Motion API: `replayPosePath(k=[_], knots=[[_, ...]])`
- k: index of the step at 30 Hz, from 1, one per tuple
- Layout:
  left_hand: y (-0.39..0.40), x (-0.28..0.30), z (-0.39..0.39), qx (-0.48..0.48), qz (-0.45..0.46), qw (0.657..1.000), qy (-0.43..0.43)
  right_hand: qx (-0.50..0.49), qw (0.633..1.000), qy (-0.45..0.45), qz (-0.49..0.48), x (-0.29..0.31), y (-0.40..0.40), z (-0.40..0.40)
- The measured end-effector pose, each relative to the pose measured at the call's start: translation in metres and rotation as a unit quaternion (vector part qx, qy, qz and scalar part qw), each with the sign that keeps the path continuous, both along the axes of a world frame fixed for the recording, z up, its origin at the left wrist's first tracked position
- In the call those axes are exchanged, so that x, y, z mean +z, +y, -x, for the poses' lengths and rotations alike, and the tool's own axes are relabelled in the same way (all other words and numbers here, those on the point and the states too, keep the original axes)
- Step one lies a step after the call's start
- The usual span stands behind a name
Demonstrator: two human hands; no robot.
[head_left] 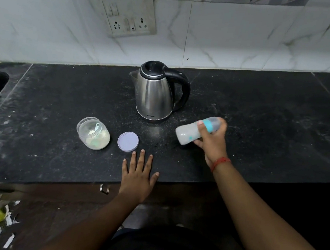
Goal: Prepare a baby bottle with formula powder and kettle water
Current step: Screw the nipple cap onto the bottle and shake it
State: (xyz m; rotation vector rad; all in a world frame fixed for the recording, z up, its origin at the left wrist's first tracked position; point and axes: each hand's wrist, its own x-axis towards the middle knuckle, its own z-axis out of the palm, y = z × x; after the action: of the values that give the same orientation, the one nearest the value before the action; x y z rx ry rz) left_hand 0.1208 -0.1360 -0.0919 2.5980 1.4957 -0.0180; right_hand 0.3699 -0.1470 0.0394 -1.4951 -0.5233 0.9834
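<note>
- Head camera view, looking down at a dark stone counter point(260, 112) set against a white tiled wall.
- The right hand point(211, 140) grips a baby bottle point(189, 133) around its middle, fingers and thumb curled round it. The bottle is tilted nearly on its side and blurred, its teal collar and capped top pointing away to the right, its base to the left.
- Just beyond the grip stands a steel kettle point(155, 92) with a black handle.
- Left of the grip, the left hand point(138, 174) lies flat on the counter edge, fingers spread, holding nothing.
- Just past those fingertips lies a lilac lid point(128, 141); further left sits an open jar of formula powder point(93, 133) with a scoop inside.
</note>
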Motion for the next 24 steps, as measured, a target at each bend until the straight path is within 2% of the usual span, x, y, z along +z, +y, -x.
replayPosePath(k=[3, 4, 6, 7, 8, 10, 11, 14, 15, 17, 18, 19, 21, 22, 23, 24], knots=[[0.001, 0.000, 0.002, -0.004, -0.004, 1.000, 0.001, 0.177, 0.981, -0.059, 0.055, -0.005, -0.003, 0.008], [0.001, 0.000, 0.002, -0.002, -0.001, 1.000, 0.001, 0.160, 0.984, -0.052, 0.050, -0.008, -0.003, 0.008], [0.000, 0.000, 0.000, -0.002, 0.003, 1.000, -0.001, -0.003, 1.000, -0.001, 0.002, -0.009, -0.004, 0.007], [0.000, 0.000, -0.001, -0.002, 0.004, 1.000, -0.002, -0.053, 0.998, 0.010, -0.012, -0.013, -0.003, 0.004], [0.001, 0.000, -0.001, -0.001, 0.005, 1.000, -0.002, -0.047, 0.999, -0.002, -0.006, -0.011, -0.003, 0.005], [0.001, -0.001, 0.001, -0.003, 0.003, 1.000, -0.002, 0.090, 0.994, -0.046, 0.034, -0.013, -0.006, 0.005], [0.001, 0.000, 0.002, -0.004, 0.003, 1.000, -0.001, 0.101, 0.993, -0.052, 0.042, -0.012, -0.005, 0.003], [0.000, 0.001, 0.000, -0.002, 0.004, 1.000, 0.001, -0.066, 0.998, -0.006, -0.012, -0.011, 0.000, -0.006], [0.000, 0.001, 0.000, -0.002, 0.005, 1.000, 0.001, -0.065, 0.998, -0.003, -0.011, -0.008, 0.002, -0.004], [0.000, 0.000, 0.001, -0.004, 0.005, 1.000, 0.004, 0.098, 0.994, -0.038, 0.036, -0.009, 0.003, 0.000], [0.001, 0.000, 0.002, -0.004, 0.006, 1.000, 0.005, 0.143, 0.988, -0.047, 0.043, -0.007, 0.003, 0.003], [0.001, 0.000, 0.002, -0.003, 0.008, 1.000, 0.006, 0.127, 0.990, -0.046, 0.037, -0.006, 0.005, 0.002], [0.000, 0.000, 0.001, -0.003, 0.009, 1.000, 0.004, -0.026, 1.000, -0.005, -0.004, -0.004, 0.008, 0.000], [0.001, 0.000, 0.001, -0.004, 0.008, 1.000, 0.002, -0.052, 0.999, 0.009, -0.014, -0.004, 0.010, 0.000], [0.001, -0.001, 0.001, -0.005, 0.008, 1.000, -0.001, -0.011, 1.000, -0.007, -0.001, -0.003, 0.010, 0.003], [0.002, -0.001, 0.002, -0.006, 0.012, 1.000, -0.002, 0.082, 0.996, -0.026, 0.024, -0.007, 0.009, 0.006]])
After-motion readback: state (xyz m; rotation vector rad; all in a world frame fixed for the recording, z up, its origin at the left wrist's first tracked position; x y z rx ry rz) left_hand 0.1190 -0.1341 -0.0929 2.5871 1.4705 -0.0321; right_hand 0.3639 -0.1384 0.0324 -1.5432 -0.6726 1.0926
